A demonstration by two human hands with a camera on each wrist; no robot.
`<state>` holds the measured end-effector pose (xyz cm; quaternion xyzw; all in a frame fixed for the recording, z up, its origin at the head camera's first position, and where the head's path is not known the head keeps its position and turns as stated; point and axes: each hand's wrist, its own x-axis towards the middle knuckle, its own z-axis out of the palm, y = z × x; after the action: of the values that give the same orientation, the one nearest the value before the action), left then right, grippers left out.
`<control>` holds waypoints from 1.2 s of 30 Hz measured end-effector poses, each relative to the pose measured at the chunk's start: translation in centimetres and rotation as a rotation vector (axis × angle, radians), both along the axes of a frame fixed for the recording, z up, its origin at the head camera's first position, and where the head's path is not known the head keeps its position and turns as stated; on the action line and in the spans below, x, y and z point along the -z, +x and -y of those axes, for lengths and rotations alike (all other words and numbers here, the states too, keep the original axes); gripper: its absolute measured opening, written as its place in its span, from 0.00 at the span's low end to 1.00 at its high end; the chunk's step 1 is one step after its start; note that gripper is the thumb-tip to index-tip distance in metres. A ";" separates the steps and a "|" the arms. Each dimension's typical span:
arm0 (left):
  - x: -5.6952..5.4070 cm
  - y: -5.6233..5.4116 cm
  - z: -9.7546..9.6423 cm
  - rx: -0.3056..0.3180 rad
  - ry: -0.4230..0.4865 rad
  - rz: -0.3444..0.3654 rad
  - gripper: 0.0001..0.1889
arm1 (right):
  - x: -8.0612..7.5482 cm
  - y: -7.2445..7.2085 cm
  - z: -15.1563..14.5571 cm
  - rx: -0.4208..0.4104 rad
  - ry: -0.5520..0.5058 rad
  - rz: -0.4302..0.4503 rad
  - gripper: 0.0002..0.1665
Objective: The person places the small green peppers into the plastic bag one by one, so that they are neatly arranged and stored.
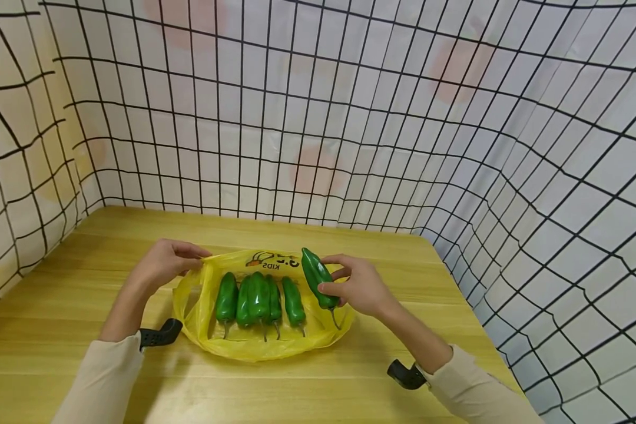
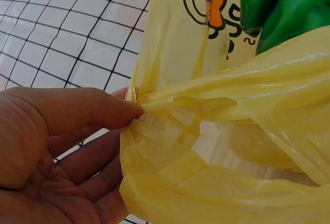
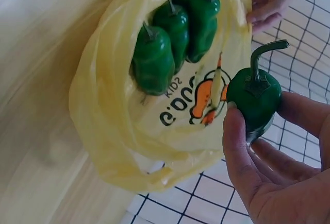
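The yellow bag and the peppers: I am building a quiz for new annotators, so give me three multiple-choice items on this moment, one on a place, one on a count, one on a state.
1. Where is the pepper that the right hand holds?
A. above the bag's right edge
B. on bare wood by the left wall
C. deep inside the bag

2. How many green peppers lie on the yellow bag, not counting the held one?
A. two
B. five
C. eight

3. What is the left hand doing?
A. resting flat on the table
B. pinching the bag's edge
C. gripping a pepper

Answers: 1 A, the held pepper is raised over the bag's right side. 2 B, the head view shows five side by side. 3 B, the left wrist view shows thumb and fingers closed on the plastic.
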<state>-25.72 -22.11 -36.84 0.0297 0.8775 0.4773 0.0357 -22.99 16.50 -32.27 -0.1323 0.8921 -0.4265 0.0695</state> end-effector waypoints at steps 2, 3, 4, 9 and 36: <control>0.0 0.0 0.0 0.001 -0.001 -0.003 0.17 | 0.2 0.0 0.3 -0.010 0.001 0.002 0.32; 0.0 0.0 0.0 0.001 -0.002 -0.004 0.17 | 0.3 0.0 0.4 -0.016 0.004 0.003 0.32; -0.1 0.0 0.0 0.002 -0.002 -0.005 0.17 | 0.4 0.0 0.5 -0.020 0.007 0.003 0.32; -0.1 -0.1 -0.1 0.002 -0.002 -0.002 0.17 | 0.8 0.0 1.0 -0.034 0.000 0.012 0.31; -0.2 0.1 -0.1 -0.006 -0.013 0.012 0.17 | 4.4 -1.6 3.8 -0.081 -0.040 0.082 0.31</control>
<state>-25.64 -21.98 -36.62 0.0239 0.8805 0.4717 0.0397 -24.61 12.70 -36.63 -0.1523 0.8737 -0.4459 0.1207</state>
